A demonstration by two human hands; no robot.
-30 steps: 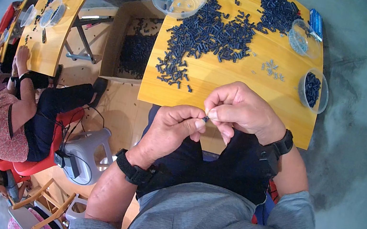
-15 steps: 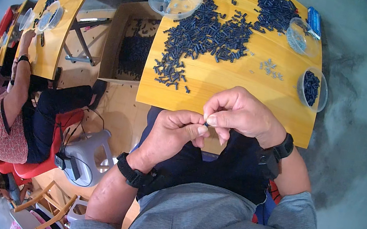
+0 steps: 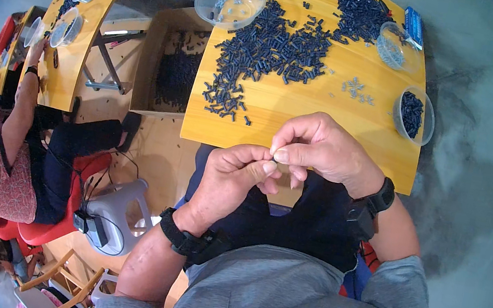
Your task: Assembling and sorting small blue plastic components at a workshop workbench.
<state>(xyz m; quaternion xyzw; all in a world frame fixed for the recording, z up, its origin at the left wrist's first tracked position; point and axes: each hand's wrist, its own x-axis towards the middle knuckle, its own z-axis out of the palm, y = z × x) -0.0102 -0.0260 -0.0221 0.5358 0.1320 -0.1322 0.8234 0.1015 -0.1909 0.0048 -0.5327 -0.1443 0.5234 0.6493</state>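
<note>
Above my lap, just off the near edge of the yellow table (image 3: 300, 143), both hands meet fingertip to fingertip. My left hand (image 3: 229, 177) is closed, thumb against forefinger. My right hand (image 3: 325, 151) pinches at the same spot from the right. Between the fingertips is a small black piece (image 3: 274, 159), mostly covered by them. On the table lies a wide spread of short black cylindrical pieces (image 3: 283, 52). To its right is a small scatter of light grey pieces (image 3: 355, 89).
Clear tubs stand at the table's left (image 3: 201, 12), back right (image 3: 412, 69) and right edge (image 3: 427, 133). A blue box (image 3: 413, 28) lies at the back right. Left of the table is a cardboard box (image 3: 147, 65) with black pieces. Further left, a person (image 3: 10, 180) works at another table (image 3: 81, 71).
The table and its contents sit slightly further left in the picture. The fingertips have closed further over the black piece, so less of it shows. Both hands stay together.
</note>
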